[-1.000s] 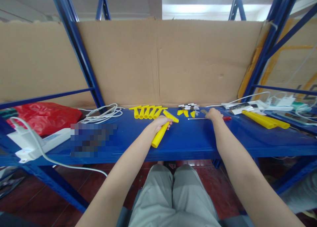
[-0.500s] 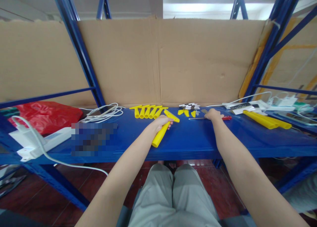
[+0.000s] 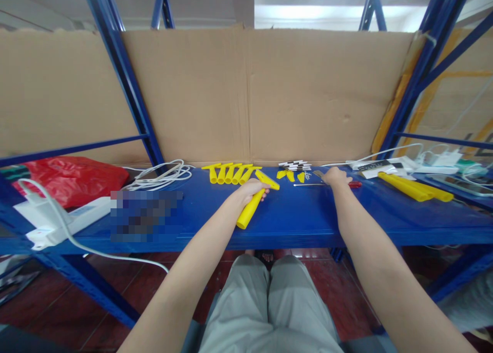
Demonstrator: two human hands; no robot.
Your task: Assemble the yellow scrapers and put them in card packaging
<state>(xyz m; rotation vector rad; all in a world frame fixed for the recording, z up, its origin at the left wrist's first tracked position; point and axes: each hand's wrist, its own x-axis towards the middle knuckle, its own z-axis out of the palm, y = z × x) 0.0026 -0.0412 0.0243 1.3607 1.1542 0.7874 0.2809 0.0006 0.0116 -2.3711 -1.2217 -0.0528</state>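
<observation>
Where left fingers (image 3: 266, 191) curl, yellow handle (image 3: 250, 210) lies inside

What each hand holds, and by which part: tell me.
The left hand holds a yellow tool by its handle, near the crosspiece. The right hand is at the screwdriver; whether it grips anything cannot be told.
</observation>
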